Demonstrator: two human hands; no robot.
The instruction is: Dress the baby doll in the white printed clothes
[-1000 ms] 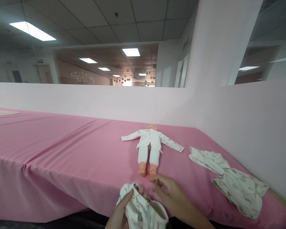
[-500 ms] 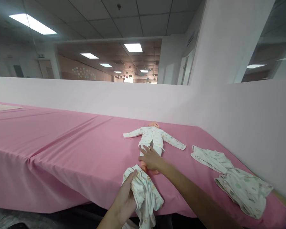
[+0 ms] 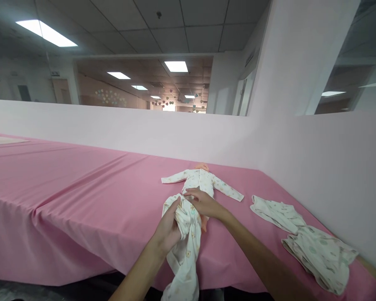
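Observation:
My left hand (image 3: 171, 230) grips a bunched white baby garment (image 3: 188, 246) with small coloured prints; its lower part hangs over the table's front edge. The garment's gathered opening lies at the doll's legs. My right hand (image 3: 205, 203) reaches across the doll's lower body beside that opening, fingers bent; what they hold is hidden. A doll (image 3: 202, 166) lies on its back, head toward the wall, in a white printed jacket (image 3: 199, 179) with sleeves spread wide. One of its feet (image 3: 204, 223) shows below my right hand; the other is hidden by the garment and my hands.
A pink cloth (image 3: 90, 188) with folds covers the table and drops over its front edge. White printed baby clothes (image 3: 319, 246) lie at the right. A white wall (image 3: 128, 129) with windows runs behind. A pale flat sheet (image 3: 4, 140) lies at the far left.
My left hand has brought the garment up to the doll's feet, and one foot is now covered. My right hand has moved slightly up, next to the garment's opening.

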